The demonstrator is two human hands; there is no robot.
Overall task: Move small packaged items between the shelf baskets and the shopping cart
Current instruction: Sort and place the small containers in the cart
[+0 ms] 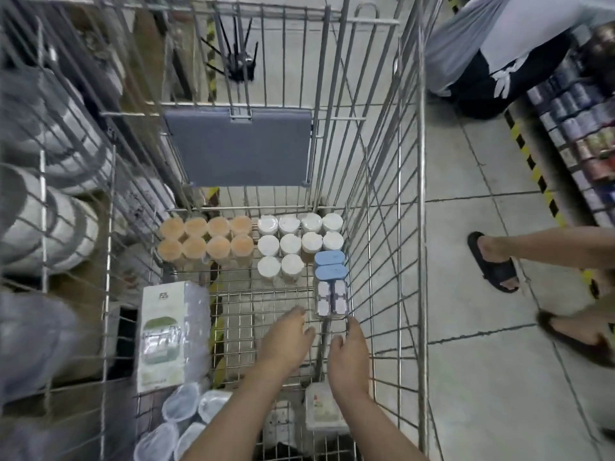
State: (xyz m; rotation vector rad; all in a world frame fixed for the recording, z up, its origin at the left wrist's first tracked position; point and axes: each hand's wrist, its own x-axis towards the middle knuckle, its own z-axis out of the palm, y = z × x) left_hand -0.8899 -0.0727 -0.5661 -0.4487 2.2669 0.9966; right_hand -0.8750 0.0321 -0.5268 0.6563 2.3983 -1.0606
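I look down into a wire shopping cart (pixel 392 201). On its floor stand several orange-lidded jars (pixel 206 239) at the back left and several white-lidded jars (pixel 299 242) beside them. Two blue-lidded boxes (pixel 330 266) and a clear pack with white labels (pixel 332 299) lie along the right wall. My left hand (pixel 288 339) hovers over the cart floor with relaxed fingers, holding nothing. My right hand (pixel 349 356) is just below the clear pack, fingers loosely extended toward it, also holding nothing.
A white and green boxed item (pixel 163 334) leans at the cart's left side. Clear round containers (pixel 186 417) and a lidded white box (pixel 324 410) lie near the front. Wire shelf baskets with grey bundles (pixel 50 201) stand left. People's legs and feet (pixel 496 261) are on the right aisle.
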